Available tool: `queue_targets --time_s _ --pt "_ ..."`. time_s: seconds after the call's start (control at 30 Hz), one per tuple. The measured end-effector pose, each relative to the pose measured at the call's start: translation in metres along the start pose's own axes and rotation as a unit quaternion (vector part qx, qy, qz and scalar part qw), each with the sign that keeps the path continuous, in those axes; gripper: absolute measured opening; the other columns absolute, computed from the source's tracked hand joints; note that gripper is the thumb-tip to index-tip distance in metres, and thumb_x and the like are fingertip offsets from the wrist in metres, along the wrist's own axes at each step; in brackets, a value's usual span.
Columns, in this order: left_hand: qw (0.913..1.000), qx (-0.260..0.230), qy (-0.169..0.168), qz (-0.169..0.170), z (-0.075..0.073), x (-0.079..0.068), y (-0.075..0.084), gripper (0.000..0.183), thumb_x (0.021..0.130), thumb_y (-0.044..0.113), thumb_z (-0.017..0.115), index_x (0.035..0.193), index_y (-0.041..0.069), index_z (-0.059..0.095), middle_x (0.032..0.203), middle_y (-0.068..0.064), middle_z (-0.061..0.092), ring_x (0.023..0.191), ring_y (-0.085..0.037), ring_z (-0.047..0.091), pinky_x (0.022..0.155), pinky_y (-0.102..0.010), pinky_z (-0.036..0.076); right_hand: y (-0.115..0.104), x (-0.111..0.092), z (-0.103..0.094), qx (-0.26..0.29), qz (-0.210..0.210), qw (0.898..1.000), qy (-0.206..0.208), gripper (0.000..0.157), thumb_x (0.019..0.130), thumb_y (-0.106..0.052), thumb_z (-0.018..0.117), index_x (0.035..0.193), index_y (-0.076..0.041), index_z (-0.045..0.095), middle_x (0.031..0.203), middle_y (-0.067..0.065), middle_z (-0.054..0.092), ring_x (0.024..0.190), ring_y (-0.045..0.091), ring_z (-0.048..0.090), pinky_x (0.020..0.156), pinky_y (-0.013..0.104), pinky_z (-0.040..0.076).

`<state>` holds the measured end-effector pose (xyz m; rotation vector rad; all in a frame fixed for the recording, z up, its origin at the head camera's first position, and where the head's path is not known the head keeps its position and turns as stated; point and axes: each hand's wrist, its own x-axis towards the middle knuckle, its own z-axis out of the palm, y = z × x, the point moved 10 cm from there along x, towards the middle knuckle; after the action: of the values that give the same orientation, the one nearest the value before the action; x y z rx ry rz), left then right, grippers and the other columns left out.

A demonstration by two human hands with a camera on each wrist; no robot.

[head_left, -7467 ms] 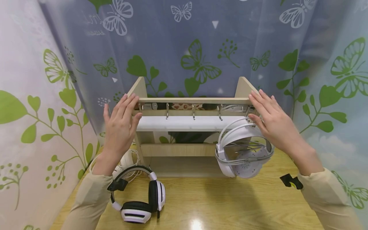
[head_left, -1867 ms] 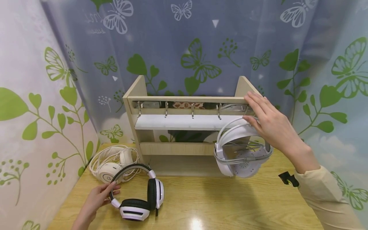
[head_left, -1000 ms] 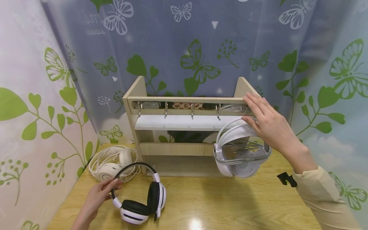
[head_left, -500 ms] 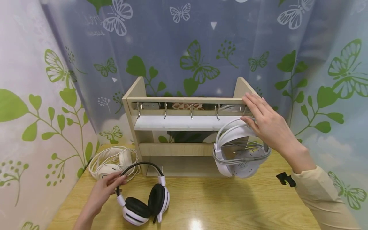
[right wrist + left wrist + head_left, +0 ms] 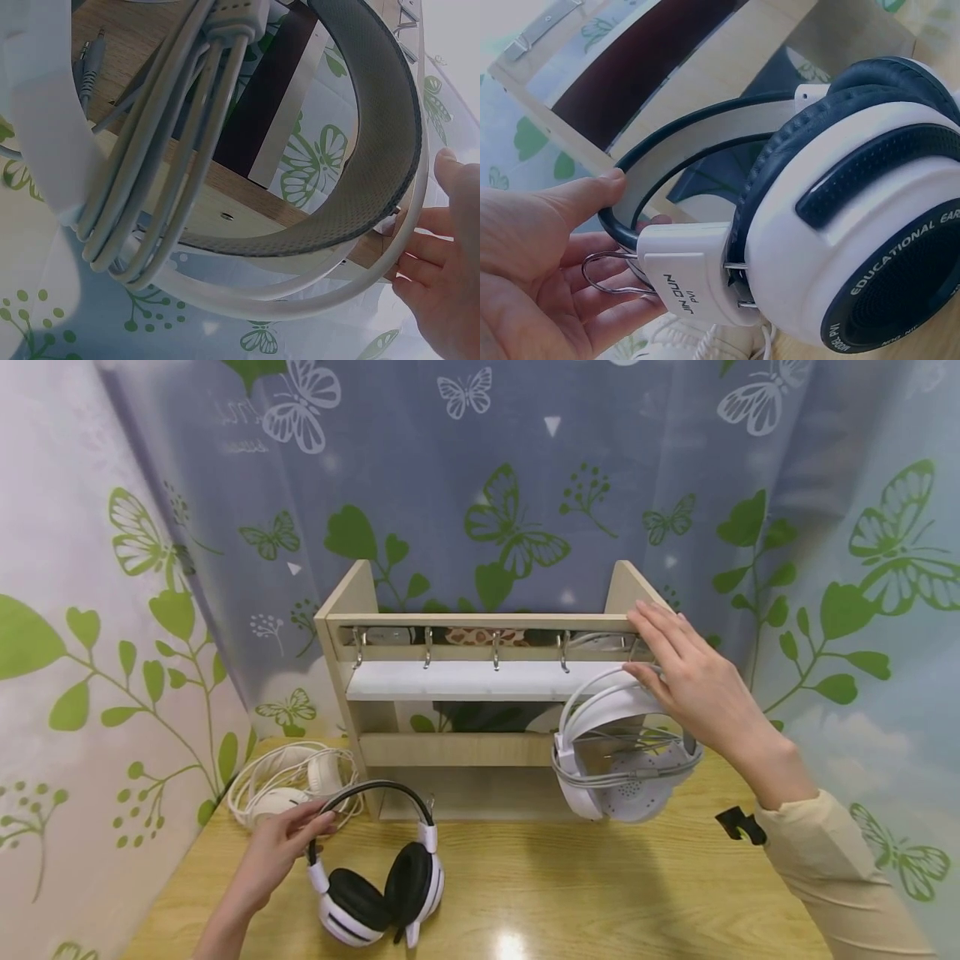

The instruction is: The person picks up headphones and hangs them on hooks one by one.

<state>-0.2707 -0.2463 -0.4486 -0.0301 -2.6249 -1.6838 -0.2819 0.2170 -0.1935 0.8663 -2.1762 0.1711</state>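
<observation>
Below-right of the left grip (image 5: 273,850), which pinches its band (image 5: 697,141) likely so the cups (image 5: 412,878) hang low, is the dark-padded headset (image 5: 362,897); the right grip (image 5: 693,681), straight-fingered, seemingly steadies the rack (image 5: 457,749).

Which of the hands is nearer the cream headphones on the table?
Left. The left hand is just in front of the cream headphones, holding the black-and-white headset; the right hand rests at the far right end of the shelf.
</observation>
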Motion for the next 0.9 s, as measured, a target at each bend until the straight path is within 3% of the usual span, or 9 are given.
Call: queue_targets --time_s 0.13,0.37,0.63,0.9 --pt "0.9999 0.003 -0.005 0.014 0.003 0.001 0.006 0.042 0.103 0.025 0.062 0.134 -0.004 0.062 0.107 -0.012 0.076 0.094 -0.009 0.072 0.080 -0.024 0.057 0.000 0.000 0.000 -0.002 0.000 1.000 0.000 0.072 0.107 -0.053 0.029 0.152 0.002 0.042 0.156 0.022 0.042 0.144 0.038 0.039 0.123 0.043 0.023" --pt "0.9997 -0.003 -0.010 0.024 0.006 0.003 0.015 0.043 0.102 0.023 0.063 0.134 -0.006 0.060 0.111 -0.016 0.075 0.092 -0.002 0.070 0.080 -0.022 0.057 0.000 0.000 0.000 0.000 -0.001 1.000 0.000 0.071 0.108 -0.052 0.031 0.152 0.002 0.041 0.156 0.022 0.042 0.144 0.037 0.040 0.123 0.043 0.024" --pt "0.9992 -0.009 -0.010 0.039 0.008 0.007 0.029 0.042 0.103 0.022 0.062 0.134 -0.006 0.060 0.115 -0.018 0.073 0.091 -0.001 0.070 0.080 -0.026 0.059 0.000 0.000 0.000 0.001 0.001 1.000 -0.004 0.069 0.108 -0.051 0.033 0.152 0.001 0.041 0.155 0.022 0.042 0.144 0.037 0.040 0.123 0.043 0.023" --pt "0.9975 -0.016 -0.024 0.064 0.010 0.009 0.048 0.043 0.103 0.022 0.061 0.134 -0.007 0.059 0.117 -0.021 0.071 0.093 -0.002 0.070 0.077 -0.023 0.058 0.001 0.000 0.000 0.003 0.005 1.000 -0.006 0.069 0.108 -0.050 0.033 0.152 0.002 0.041 0.156 0.022 0.042 0.145 0.036 0.039 0.122 0.046 0.025"
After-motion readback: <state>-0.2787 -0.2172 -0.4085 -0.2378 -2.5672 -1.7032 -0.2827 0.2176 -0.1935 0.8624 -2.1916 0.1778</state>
